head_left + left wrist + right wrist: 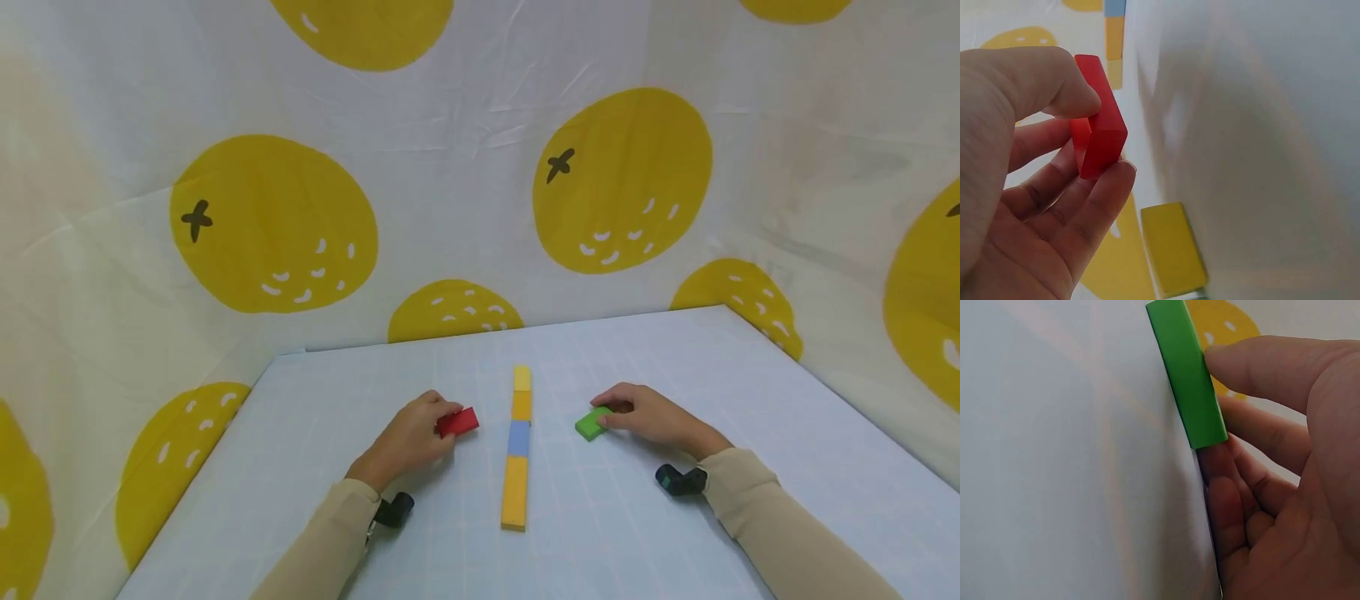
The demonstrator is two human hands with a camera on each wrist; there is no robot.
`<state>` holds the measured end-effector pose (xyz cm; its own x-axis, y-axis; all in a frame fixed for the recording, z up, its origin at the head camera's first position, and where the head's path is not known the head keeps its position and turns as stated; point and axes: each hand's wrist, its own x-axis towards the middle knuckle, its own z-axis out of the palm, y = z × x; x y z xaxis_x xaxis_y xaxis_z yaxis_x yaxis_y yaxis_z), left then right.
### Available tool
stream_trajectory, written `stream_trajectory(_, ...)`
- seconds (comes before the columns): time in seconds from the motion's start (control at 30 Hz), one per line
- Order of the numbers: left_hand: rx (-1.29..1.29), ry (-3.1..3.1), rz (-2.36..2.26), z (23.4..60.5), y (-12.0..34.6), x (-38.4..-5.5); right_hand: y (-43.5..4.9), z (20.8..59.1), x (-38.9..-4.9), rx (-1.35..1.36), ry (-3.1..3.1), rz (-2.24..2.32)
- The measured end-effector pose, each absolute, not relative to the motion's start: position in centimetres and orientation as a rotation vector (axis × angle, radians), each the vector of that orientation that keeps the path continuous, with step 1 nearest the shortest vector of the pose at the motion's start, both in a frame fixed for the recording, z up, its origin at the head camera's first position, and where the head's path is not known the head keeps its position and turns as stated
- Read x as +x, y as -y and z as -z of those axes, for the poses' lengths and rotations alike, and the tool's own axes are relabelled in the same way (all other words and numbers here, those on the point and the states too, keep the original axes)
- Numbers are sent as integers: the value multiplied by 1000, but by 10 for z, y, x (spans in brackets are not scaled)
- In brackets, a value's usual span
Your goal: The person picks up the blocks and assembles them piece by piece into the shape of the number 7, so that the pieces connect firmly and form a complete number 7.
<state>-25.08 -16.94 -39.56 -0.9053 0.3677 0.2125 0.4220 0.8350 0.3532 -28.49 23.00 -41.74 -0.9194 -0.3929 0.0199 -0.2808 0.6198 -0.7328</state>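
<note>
Left hand (408, 439): fingers pinch red block (460, 422), left of a near-to-far row of yellow, orange and blue blocks (519, 438) on desk (600, 533). Right hand (651, 417): fingers pinch green block (590, 424), right of row.

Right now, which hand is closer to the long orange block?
The left one. The left hand, holding the red block, is left of the long orange block; the right hand, holding the green block, is across a wider gap to its right.
</note>
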Motion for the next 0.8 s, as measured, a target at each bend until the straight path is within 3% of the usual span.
stream_trajectory(0.8,-470,3073,872,377,161,-295,-228,415,-282,-568,-2705,1163)
